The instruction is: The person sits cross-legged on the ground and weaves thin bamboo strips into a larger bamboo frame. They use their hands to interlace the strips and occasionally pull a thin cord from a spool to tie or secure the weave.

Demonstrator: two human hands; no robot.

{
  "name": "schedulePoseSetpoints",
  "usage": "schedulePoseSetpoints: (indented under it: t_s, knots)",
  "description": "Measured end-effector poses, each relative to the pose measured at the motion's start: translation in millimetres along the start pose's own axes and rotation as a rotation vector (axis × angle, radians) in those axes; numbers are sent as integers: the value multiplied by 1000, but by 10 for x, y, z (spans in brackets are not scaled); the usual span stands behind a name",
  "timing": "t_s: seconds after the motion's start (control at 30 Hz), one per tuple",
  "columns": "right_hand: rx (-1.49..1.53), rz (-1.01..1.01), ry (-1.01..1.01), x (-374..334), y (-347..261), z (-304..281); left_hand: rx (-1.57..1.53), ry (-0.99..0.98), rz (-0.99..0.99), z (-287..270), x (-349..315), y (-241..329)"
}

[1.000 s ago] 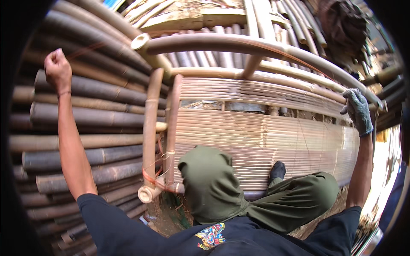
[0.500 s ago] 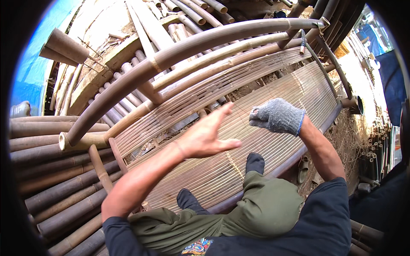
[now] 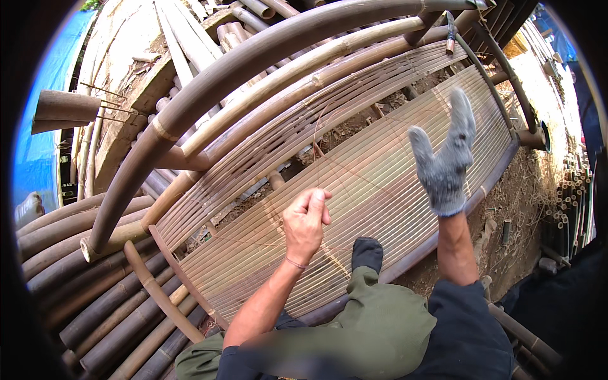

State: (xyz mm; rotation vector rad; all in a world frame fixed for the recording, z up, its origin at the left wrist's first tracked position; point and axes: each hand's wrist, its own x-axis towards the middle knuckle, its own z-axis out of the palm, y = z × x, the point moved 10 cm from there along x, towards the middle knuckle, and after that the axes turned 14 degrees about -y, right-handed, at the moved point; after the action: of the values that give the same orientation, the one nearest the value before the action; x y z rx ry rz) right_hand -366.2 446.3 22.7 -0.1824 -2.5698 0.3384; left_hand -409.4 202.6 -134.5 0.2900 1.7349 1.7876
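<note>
Bamboo fills the scene — a slatted panel [image 3: 380, 183] of thin pale strips lies under both hands, framed by thick curved poles [image 3: 209, 95]. Bare, the left hand [image 3: 305, 221] hovers over the panel with fingers curled in and pinched against the thumb; a thin fibre seems to run below it, but whether the fingers grip it cannot be told. To its right and a little above, the right hand [image 3: 446, 158] wears a grey knit glove and is raised off the slats, spread wide, holding nothing.

Just below the left hand a knee in olive trousers [image 3: 373, 316] and a dark sock [image 3: 367, 252] rest at the near edge of the panel. Left of that hand, well apart, darker poles lie stacked [image 3: 76, 278]. Farther left a blue sheet [image 3: 41, 126] hangs, plain and unmarked, beside a cut pole end [image 3: 63, 111] with thin sticks jutting from it. Up and right of the gloved hand a hammer [image 3: 449, 31] hangs from the frame, small and hard to make out. Soil shows through the gaps beyond the panel. The fisheye rim cuts off the stacks at the lower left and a pile of short pole ends [image 3: 573, 196] at the far right.
</note>
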Motion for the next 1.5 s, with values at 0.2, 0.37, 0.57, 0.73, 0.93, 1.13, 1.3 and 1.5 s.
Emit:
schedulePoseSetpoints:
  t_s: [0.2, 0.37, 0.57, 0.73, 0.93, 1.13, 1.3, 1.5]
  knots:
    - [625, 491, -853, -1848, -276, 1279, 19, -127, -374, 531, -554, -936]
    - [984, 469, -988, -2394, -440, 1763, 147, -202, -592, 778, -924, -1303]
    - [1033, 722, -927, -2310, -211, 1617, 406, -398, -700, 534, -821, -1467]
    - [1006, 454, -1037, -2221, -419, 1307, -749, -376, -674, 824, -91, -1671]
    - [1114, 603, -1187, -2636, -362, 1051, -1015, -360, -541, 1123, 900, -1350]
    - [1341, 1068, -1053, -3225, -31, 859, -824, -21, -484, 425, 1173, -1355]
    - [1698, 1369, -898, -3457, 39, 922, -874, 255, -333, -19, 937, -1261]
    - [326, 324, -974, -2634, 121, 959, -409, -62, -649, 646, 12, -1279]
